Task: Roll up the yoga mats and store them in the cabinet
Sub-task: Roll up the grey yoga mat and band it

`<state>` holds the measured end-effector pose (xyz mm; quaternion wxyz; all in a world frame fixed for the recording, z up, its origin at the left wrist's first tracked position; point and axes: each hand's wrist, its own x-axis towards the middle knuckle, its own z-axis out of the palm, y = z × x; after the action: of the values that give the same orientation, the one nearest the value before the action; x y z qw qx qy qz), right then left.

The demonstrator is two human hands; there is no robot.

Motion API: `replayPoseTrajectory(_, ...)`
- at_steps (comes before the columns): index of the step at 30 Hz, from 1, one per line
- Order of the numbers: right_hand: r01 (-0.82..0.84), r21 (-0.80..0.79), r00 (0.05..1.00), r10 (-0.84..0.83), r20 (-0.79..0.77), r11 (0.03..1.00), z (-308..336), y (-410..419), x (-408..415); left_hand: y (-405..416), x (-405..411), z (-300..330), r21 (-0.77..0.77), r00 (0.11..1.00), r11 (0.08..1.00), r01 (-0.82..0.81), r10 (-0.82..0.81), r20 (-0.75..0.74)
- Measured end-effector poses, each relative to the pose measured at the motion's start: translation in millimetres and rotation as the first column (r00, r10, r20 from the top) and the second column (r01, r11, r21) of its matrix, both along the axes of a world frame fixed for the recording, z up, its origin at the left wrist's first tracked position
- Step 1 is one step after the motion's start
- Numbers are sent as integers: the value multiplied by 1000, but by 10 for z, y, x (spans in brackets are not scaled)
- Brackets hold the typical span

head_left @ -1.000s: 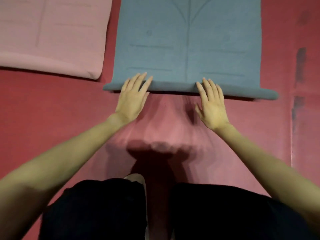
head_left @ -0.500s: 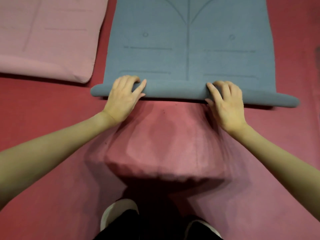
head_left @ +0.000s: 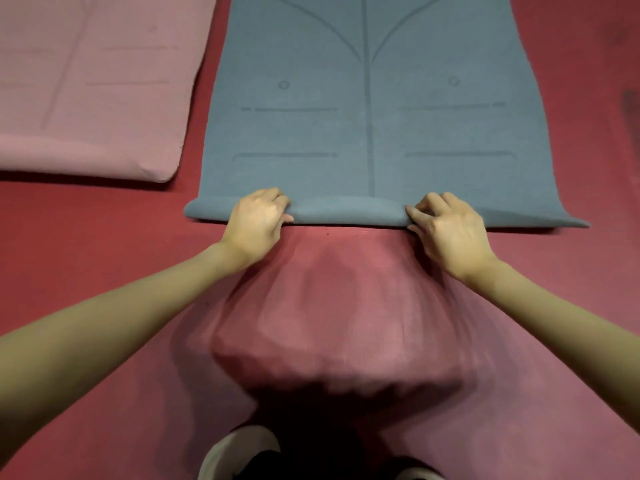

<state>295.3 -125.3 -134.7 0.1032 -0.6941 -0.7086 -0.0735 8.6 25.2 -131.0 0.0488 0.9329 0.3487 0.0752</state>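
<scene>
A grey-blue yoga mat (head_left: pixel 367 109) with printed alignment lines lies flat on the red floor, stretching away from me. Its near end is curled into a thin roll (head_left: pixel 346 211). My left hand (head_left: pixel 258 221) grips the roll left of centre, fingers curled over it. My right hand (head_left: pixel 446 225) grips it right of centre the same way. To the right of that hand the near edge lies flatter. A pink yoga mat (head_left: pixel 93 84) lies unrolled at the upper left, apart from both hands.
Red floor (head_left: pixel 86 254) surrounds both mats, with a narrow strip of it between them. My shoes (head_left: pixel 239 452) show at the bottom edge. No cabinet is in view.
Both hands went from lying flat with spread fingers on the roll to curling over and gripping it. The view has moved closer over the blue mat.
</scene>
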Motion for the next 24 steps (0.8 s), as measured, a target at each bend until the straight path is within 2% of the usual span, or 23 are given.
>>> replayPoseTrajectory(3,-37,-39,998,39,52,999,-67,-94,-45,-168,-101,-80,-31,998,999,-24,26,51)
replayPoseTrajectory(7,-8,-94,999,13,50,996,-54,-146,-94,-298,-145,-135,-42,986,997,-66,72,147)
replayPoseTrajectory(15,-3,-159,998,-6,-57,987,98,-309,-171,-375,-267,-36,-240,969,966,-101,151,198)
replayPoseTrajectory(17,-24,-274,994,-6,-108,961,202,-318,-169,-364,-336,5,-350,959,928,-130,207,192)
replayPoseTrajectory(20,-39,-453,984,-45,-173,890,258,-234,-138,-345,-360,41,-482,945,847,-225,310,105)
replayPoseTrajectory(24,4,-616,977,-134,-165,787,258,-46,-92,-209,-252,85,-650,901,679,-342,434,-20)
